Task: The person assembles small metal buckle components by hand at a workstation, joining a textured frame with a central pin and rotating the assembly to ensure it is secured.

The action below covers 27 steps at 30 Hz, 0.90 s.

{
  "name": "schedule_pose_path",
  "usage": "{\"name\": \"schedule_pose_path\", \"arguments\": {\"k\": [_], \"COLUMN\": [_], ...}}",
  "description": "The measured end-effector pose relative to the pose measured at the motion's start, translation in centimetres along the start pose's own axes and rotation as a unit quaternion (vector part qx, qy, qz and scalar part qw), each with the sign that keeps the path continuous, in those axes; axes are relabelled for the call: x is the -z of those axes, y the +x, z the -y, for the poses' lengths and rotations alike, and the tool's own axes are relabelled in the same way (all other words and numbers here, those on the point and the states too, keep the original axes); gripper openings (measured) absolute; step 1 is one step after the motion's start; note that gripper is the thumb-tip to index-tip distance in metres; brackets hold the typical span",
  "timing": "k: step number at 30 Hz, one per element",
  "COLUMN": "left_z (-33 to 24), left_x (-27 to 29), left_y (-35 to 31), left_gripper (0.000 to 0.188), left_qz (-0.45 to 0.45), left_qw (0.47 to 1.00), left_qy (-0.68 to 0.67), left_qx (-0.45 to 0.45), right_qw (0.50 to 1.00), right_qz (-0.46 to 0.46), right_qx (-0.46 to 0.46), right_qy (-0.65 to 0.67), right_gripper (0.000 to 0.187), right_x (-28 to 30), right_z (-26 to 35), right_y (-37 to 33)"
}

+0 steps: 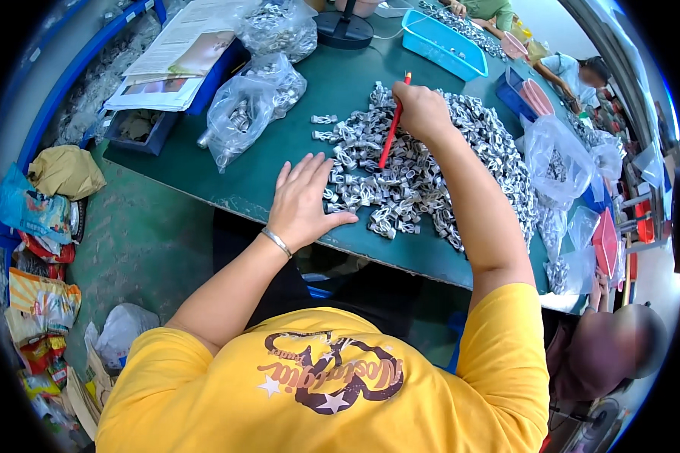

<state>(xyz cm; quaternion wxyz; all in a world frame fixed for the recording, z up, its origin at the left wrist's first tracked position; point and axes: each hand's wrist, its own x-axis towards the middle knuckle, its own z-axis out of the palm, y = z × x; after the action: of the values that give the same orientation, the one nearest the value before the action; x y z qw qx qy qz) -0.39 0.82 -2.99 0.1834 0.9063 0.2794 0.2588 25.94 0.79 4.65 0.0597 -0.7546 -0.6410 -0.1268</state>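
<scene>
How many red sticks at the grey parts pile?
1: the red stick gripped in the right hand, slanting down to the pile of small grey parts. Any buried in the pile would be hidden.

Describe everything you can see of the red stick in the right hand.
The red stick is slender and straight; its material is unclear. The right hand grips its upper part, hiding a stretch, while the top end pokes out above the fist. It slants, its lower end nearer the person, over the heap of grey metal-looking pieces; contact there is uncertain.
</scene>
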Motion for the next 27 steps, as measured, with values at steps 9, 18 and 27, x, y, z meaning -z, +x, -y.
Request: {"name": "schedule_pose_path", "arguments": {"k": [9,18,27], "left_z": [-0.2,0.0,-0.2], "left_x": [-0.2,-0.3,-0.2], "left_y": [-0.1,-0.2,0.1], "left_gripper": [0.09,0.09,0.089], "left_qz": [-0.004,0.001,0.002], "left_qw": [1.0,1.0,1.0], "left_qy": [-0.01,0.001,0.011], "left_qx": [0.006,0.001,-0.006], "right_qw": [0.864,0.758,0.802], "right_qz": [-0.139,-0.216,-0.353], "right_qx": [-0.173,-0.119,0.021], "right_qy": [0.453,0.605,0.481], "right_gripper": [0.015,0.024,0.03], "right_x": [3.1,5.1,5.9], "right_z": [-2.6,-0.3,2.2], "right_y": [-2.0,-7.3,-15.2]}}
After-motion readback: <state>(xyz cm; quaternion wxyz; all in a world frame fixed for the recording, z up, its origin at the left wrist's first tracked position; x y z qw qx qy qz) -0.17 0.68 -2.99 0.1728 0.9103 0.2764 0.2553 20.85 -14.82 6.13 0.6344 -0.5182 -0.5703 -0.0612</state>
